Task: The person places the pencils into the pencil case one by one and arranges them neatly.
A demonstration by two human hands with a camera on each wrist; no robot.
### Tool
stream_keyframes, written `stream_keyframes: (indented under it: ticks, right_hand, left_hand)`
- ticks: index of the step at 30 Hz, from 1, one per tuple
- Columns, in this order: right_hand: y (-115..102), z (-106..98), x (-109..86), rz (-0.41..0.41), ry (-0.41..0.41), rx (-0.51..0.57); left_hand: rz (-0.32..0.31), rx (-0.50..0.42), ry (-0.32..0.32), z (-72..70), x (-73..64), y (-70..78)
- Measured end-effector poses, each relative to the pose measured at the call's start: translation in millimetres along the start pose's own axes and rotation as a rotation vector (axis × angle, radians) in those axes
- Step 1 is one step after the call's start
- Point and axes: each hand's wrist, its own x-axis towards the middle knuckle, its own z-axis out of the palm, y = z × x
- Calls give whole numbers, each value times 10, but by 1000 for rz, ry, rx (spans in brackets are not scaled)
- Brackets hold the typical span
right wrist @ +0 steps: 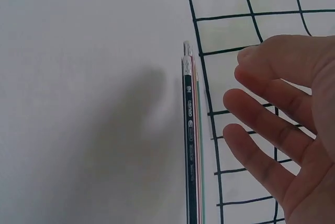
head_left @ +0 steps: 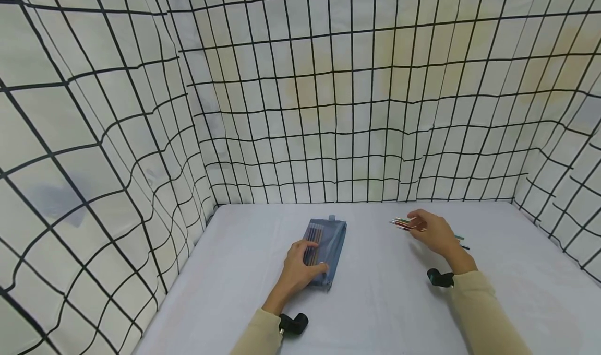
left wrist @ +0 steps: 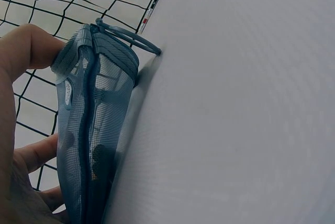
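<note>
A blue mesh zip pencil case (head_left: 334, 240) lies flat on the white table, a few slim pencils (head_left: 315, 233) showing through its top. My left hand (head_left: 300, 265) rests on its near part, thumb and fingers spread across it. In the left wrist view, the bent thumb touches the end of the pencil case (left wrist: 94, 124), beside a loop strap (left wrist: 128, 34). On the right, my right hand (head_left: 434, 234) hovers over a small bundle of pencils (head_left: 401, 223). The right wrist view shows the pencils (right wrist: 190, 140) apart from the loosely bent fingers (right wrist: 261, 156), which hold nothing.
The white tabletop (head_left: 371, 297) runs between the two hands. White walls with a black grid net (head_left: 352, 109) stand behind and at both sides. Each wrist carries a small black camera, one on the left (head_left: 293, 323) and one on the right (head_left: 440, 278).
</note>
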Motion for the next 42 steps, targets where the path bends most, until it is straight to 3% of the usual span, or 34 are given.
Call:
stream_keyframes:
  ticks: [13,31,42]
  right_hand:
    - [124,-111,-44,41,-86,-131]
    - [243,-140,-89,157,-123,-200]
    - [288,-130,-96,168,-139,-199]
  left_hand:
    - [-10,0,-3,-6,-10,15]
    - [-33,-18,-13,-9,6,7]
    - [-31,-13,-5,-8,-8,21]
